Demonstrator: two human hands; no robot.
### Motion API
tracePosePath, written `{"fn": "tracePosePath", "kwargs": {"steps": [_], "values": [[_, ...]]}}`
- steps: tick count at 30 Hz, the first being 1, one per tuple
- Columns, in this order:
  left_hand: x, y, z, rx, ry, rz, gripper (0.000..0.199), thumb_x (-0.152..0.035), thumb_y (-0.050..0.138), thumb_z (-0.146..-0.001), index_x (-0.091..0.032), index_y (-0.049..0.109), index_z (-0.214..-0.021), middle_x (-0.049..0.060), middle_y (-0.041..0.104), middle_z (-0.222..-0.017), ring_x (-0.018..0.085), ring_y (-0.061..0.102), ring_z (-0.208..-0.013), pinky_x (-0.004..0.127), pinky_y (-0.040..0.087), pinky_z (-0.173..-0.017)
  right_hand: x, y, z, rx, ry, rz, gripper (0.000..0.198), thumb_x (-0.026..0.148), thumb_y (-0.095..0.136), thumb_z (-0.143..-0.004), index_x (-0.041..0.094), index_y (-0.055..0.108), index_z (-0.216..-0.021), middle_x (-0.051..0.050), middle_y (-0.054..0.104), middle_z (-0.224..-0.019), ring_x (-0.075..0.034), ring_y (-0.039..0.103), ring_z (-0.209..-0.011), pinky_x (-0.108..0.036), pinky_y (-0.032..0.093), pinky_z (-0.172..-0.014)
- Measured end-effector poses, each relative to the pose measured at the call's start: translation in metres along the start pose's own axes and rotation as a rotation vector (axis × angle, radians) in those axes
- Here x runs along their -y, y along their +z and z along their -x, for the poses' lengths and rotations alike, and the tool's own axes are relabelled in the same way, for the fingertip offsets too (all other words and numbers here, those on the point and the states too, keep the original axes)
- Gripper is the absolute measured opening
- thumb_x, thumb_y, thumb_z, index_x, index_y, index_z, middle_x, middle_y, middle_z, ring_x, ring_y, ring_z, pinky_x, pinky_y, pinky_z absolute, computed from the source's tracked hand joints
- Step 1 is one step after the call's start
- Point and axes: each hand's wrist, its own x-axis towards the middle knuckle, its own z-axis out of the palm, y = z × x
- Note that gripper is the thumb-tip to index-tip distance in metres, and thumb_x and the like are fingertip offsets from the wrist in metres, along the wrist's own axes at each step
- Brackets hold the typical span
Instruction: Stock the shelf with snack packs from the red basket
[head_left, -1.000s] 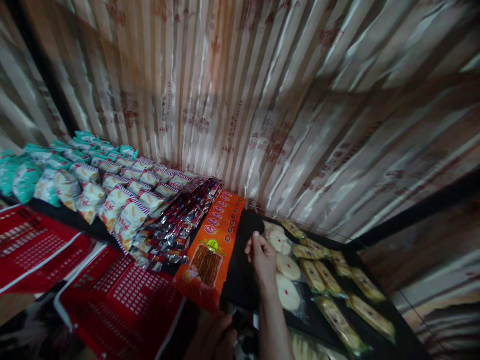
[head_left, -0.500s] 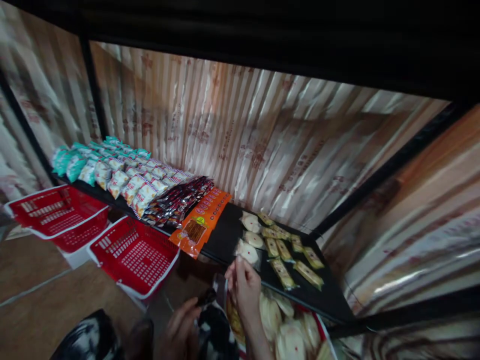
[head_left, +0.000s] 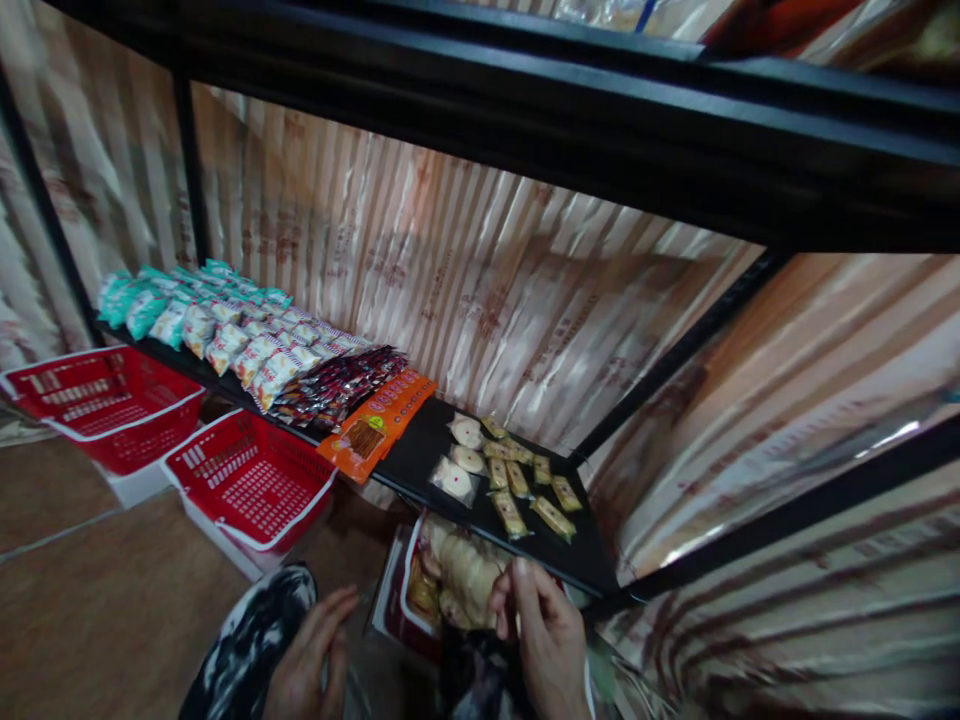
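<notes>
My right hand [head_left: 546, 635] is above a red-and-white basket [head_left: 411, 580] under the shelf edge. Its fingers are loosely curled and apart, and I see nothing held in them. Pale round packaged pastries [head_left: 465, 575] fill much of that basket, partly hidden by my hand. My left hand [head_left: 311, 655] hangs lower left near my knee, fingers stretched out, holding nothing. On the black shelf [head_left: 420, 440], three white round packaged pastries [head_left: 468, 459] lie in a row. Beside them are several small yellowish wrapped bars [head_left: 517, 478].
Left along the shelf lie an orange snack packet [head_left: 367, 435], dark shiny packets [head_left: 337, 385], white snack bags [head_left: 274, 375] and teal bags [head_left: 146, 312]. Two red baskets [head_left: 255, 480] stand on the floor. A black upper shelf beam [head_left: 480, 120] crosses overhead; a slanted post [head_left: 675, 350] rises at right.
My right hand has drawn back from the nearest white pastry, which stays on the shelf, and is over the basket. My left hand has moved left with fingers straighter. The view has shifted right.
</notes>
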Motion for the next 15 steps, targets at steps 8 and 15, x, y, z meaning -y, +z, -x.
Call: {"fn": "tracePosePath", "kwargs": {"steps": [8, 15], "values": [[-0.041, 0.058, -0.008, 0.326, 0.019, 0.094, 0.033, -0.014, 0.039, -0.079, -0.021, 0.063, -0.101, 0.005, 0.065, -0.110, 0.013, 0.064, -0.096, 0.018, 0.051, -0.082, -0.037, -0.057, -0.008, 0.044, 0.185, 0.109, 0.056, 0.071, 0.045, -0.072, 0.018, 0.057, -0.057, 0.002, 0.052, -0.042, -0.011, 0.047, -0.039, -0.021, 0.036, -0.040], [-0.084, 0.103, -0.028, 0.836, -0.163, 0.038, 0.036, -0.011, 0.038, -0.075, -0.019, 0.066, -0.097, 0.005, 0.062, -0.113, 0.016, 0.053, -0.110, 0.026, 0.038, -0.100, -0.125, -0.087, 0.010, 0.052, 0.248, 0.261, 0.048, 0.065, 0.041, -0.077, 0.022, 0.058, -0.062, 0.001, 0.057, -0.046, -0.016, 0.054, -0.042, -0.024, 0.041, -0.043]]}}
